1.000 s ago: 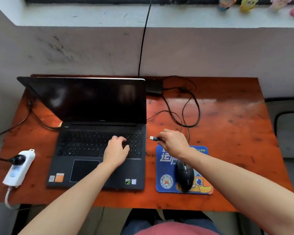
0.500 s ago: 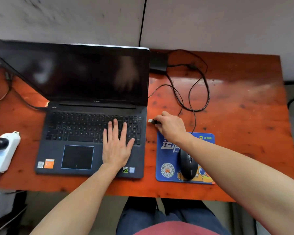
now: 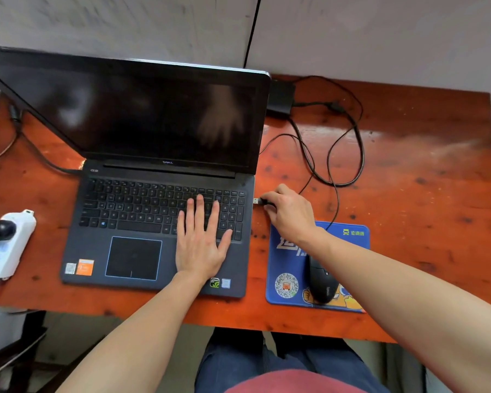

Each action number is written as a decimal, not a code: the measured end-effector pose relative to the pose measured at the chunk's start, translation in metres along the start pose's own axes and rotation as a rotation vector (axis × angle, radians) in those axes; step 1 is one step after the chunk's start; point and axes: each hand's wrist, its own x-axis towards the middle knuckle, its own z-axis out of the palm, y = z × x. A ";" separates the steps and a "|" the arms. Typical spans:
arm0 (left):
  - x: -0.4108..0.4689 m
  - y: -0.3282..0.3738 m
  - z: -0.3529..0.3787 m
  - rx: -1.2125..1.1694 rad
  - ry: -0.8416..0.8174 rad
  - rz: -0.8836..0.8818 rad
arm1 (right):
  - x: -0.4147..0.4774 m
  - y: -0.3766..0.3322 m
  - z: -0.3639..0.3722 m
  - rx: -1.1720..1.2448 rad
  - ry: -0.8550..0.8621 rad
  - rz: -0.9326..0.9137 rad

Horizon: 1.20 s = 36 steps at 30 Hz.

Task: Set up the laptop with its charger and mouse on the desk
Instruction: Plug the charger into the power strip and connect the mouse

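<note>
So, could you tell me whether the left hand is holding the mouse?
No, the left hand lies flat on the laptop keyboard, while the mouse sits on its pad.

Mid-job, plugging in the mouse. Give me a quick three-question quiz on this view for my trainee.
1. True or false: the mouse lies off the blue pad.
2. The right hand pinches: A the mouse, B the USB plug, C the blue pad?
3. Which hand lies flat on the laptop keyboard?

Key: 1 false, the mouse is on the blue pad. 2 B. 3 the left hand.
</note>
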 end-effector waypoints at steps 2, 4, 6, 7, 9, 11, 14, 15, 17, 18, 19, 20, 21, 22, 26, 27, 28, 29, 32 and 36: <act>0.000 0.000 0.001 -0.001 -0.001 0.000 | 0.003 0.000 -0.001 -0.026 -0.014 -0.027; 0.000 0.000 0.001 0.001 -0.007 -0.001 | 0.006 0.000 -0.001 -0.032 -0.026 -0.027; 0.000 0.000 0.002 0.000 -0.008 -0.003 | 0.007 -0.001 -0.001 -0.021 -0.028 -0.019; 0.000 -0.001 0.002 -0.005 -0.006 -0.003 | 0.007 -0.001 0.000 -0.020 -0.028 -0.021; 0.000 0.000 0.002 -0.012 -0.004 0.002 | 0.006 -0.001 0.001 -0.025 -0.029 -0.037; 0.000 -0.001 0.003 -0.010 -0.004 0.001 | 0.007 -0.001 0.000 -0.042 -0.028 -0.064; 0.000 -0.001 0.003 -0.008 -0.006 -0.001 | 0.010 -0.002 -0.002 -0.059 -0.039 -0.083; 0.000 -0.001 0.003 -0.006 -0.008 -0.002 | 0.010 -0.002 -0.002 -0.059 -0.045 -0.088; 0.000 -0.001 0.003 -0.002 -0.008 -0.002 | 0.010 -0.001 -0.003 -0.061 -0.048 -0.101; 0.000 -0.001 0.003 -0.004 -0.008 -0.001 | 0.010 0.000 -0.003 -0.063 -0.047 -0.111; 0.001 0.000 0.003 -0.006 -0.007 0.001 | 0.010 0.000 -0.003 -0.064 -0.045 -0.120; 0.001 -0.001 0.004 -0.008 -0.007 0.002 | 0.010 0.000 -0.003 -0.066 -0.045 -0.130; 0.001 -0.001 0.004 -0.008 -0.008 0.003 | 0.011 0.000 -0.002 -0.067 -0.045 -0.138; 0.001 -0.001 0.004 -0.006 -0.008 0.004 | 0.012 0.000 -0.002 -0.066 -0.045 -0.141; 0.001 -0.001 0.004 -0.011 0.004 0.007 | 0.011 -0.003 0.003 -0.040 -0.023 -0.138; 0.001 -0.001 0.004 -0.011 0.007 0.008 | 0.011 -0.003 0.005 -0.031 -0.014 -0.136; 0.001 -0.001 0.004 -0.009 0.006 0.009 | 0.010 -0.004 0.006 -0.023 -0.003 -0.134; 0.001 0.000 0.004 -0.006 0.004 0.009 | 0.009 -0.004 0.007 -0.016 0.007 -0.131; 0.001 0.000 0.003 -0.003 0.007 0.009 | 0.009 -0.005 0.009 -0.015 0.016 -0.119; 0.001 -0.001 0.004 -0.004 0.010 0.022 | 0.008 -0.013 0.006 -0.060 -0.013 -0.063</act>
